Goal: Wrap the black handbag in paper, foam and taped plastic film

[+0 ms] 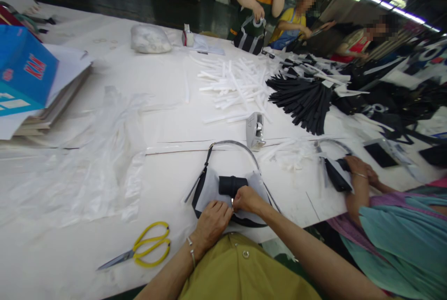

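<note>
A small dark bag (209, 188) with a grey-white paper covering lies at the near table edge in front of me, its thin strap arching away over the table. My left hand (212, 222) rests on the bag's near side with fingers curled down on it. My right hand (246, 197) is closed around a rolled black piece (232, 184) lying on top of the bag.
Yellow-handled scissors (146, 248) lie to my left. Clear plastic sheets (104, 160) spread left. A tape dispenser (255, 131), white strips (230, 83) and black strips (307, 100) lie beyond. A co-worker's hands (359, 170) work on a similar bag at right; more people stand far back.
</note>
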Motion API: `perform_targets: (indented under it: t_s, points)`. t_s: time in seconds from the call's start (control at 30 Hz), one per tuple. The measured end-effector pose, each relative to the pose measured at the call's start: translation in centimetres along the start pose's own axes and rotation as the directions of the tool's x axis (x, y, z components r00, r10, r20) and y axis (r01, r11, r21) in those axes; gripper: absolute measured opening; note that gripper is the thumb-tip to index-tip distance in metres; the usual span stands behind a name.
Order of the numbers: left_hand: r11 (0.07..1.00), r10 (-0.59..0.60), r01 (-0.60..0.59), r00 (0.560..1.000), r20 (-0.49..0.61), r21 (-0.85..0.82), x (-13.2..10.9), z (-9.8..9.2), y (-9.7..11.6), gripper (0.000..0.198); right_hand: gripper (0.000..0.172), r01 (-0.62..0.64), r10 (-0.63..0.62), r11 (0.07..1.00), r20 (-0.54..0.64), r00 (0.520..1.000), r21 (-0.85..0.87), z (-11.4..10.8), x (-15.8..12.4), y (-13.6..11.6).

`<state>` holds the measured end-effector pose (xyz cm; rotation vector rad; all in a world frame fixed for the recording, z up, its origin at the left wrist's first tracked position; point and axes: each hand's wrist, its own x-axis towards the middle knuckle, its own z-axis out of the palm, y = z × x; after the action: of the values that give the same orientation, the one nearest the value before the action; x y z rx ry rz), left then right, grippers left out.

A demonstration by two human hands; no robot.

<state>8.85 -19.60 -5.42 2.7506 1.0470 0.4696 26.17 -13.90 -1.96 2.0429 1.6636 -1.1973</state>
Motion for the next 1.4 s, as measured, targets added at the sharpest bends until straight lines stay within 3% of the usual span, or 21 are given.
perform_targets:
  t_s: [0.33,0.57,0.73,0.87,1.17,1.3,1.4]
  points:
    - [0.999,-0.023,0.027,0.995,0.099,-0.034,0.1,-0.1,-0.4,0.015,0.012,-0.181,0.175,0.982,0.095,0.980,0.057,0.3,0.7,-0.7]
    - [0.991,0.033,-0.014,0.990,0.140,-0.133,-0.6,-0.3,-0.8,0.028,0.021,-0.296,0.259,0.940,0.209,0.943,0.170,0.6,0.9,-1.0]
    - [0.993,0.032,-0.009,0.982,0.188,-0.118,-0.3,0.3,-0.6,0.019,0.027,-0.290,0.266,0.946,0.164,0.950,0.146,0.9,0.3,-1.1]
    - [0.995,0.031,-0.014,0.984,0.175,-0.096,-0.3,0.6,-0.6,0.023,0.026,-0.265,0.246,0.951,0.124,0.961,0.163,1.3,-0.4,-1.2]
    - [0.992,0.060,-0.038,0.980,0.190,-0.118,-0.2,0.2,-0.7,0.020,0.025,-0.339,0.308,0.914,0.161,0.938,0.222,2.2,0.5,-0.8]
    - [0.991,0.089,-0.068,0.977,0.196,-0.112,-0.2,0.4,-0.6,0.018,0.025,-0.306,0.289,0.935,0.112,0.951,0.181,3.1,0.7,-0.6]
    - [0.991,0.096,-0.076,0.975,0.199,-0.108,-0.4,0.7,-0.6,0.017,0.021,-0.211,0.206,0.972,0.052,0.977,0.101,3.4,0.3,-0.2]
